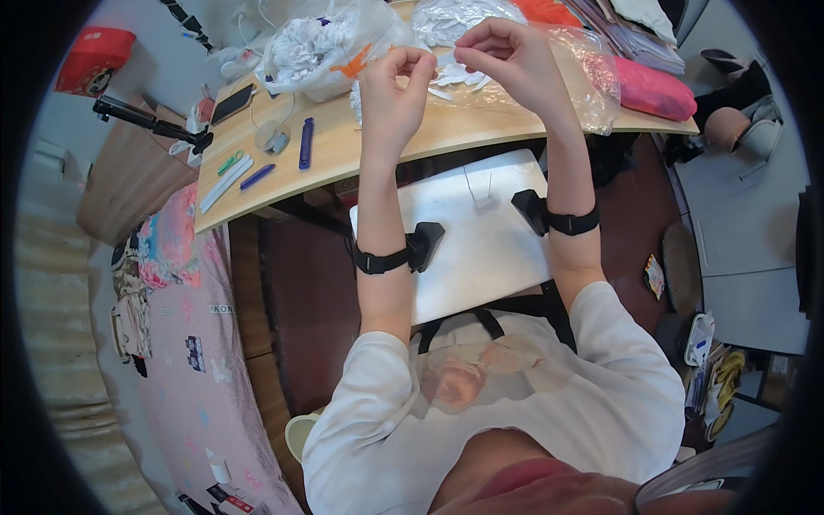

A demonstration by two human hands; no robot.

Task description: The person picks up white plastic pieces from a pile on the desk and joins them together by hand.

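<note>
Both my hands are raised over the wooden desk [343,146]. My left hand [393,90] and my right hand [506,53] pinch the two ends of a small white piece [445,60] between fingertips, held just above a clear plastic bag [592,86] of white pieces. Each forearm wears a black strap with a small black box. A white board [481,249] lies below the desk edge, under my forearms.
A bag of white and orange scraps [313,47] sits at the desk's back left. A phone [232,103], a tape roll [273,137], a blue pen [305,142] and white sticks [225,182] lie at the left end. A pink cushion [657,90] lies at right, a patterned bed [184,343] at left.
</note>
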